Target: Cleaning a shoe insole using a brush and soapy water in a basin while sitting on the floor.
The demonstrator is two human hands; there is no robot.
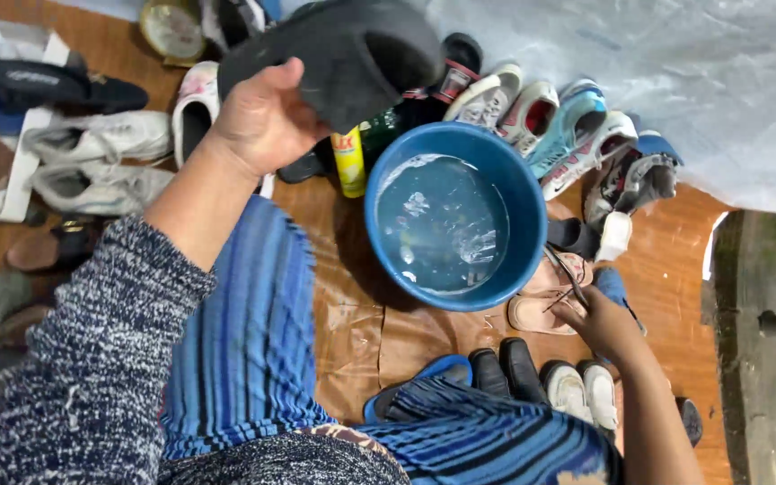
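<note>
My left hand (262,117) is raised and grips a black slipper (343,54) above the floor, to the upper left of a blue basin (518,193) filled with soapy water. My right hand (599,319) is low at the basin's right edge, fingers on a thin strap of a beige sandal (536,310). A yellow bottle (348,162) stands just left of the basin. A blue striped cloth (249,332) covers my lap.
Several shoes lie around: colourful sneakers (568,126) behind the basin, white sneakers (92,162) at left, black shoes (505,368) and white shoes (586,391) near my knees. A grey plastic sheet (675,81) lies at top right, a stone ledge (765,341) at right.
</note>
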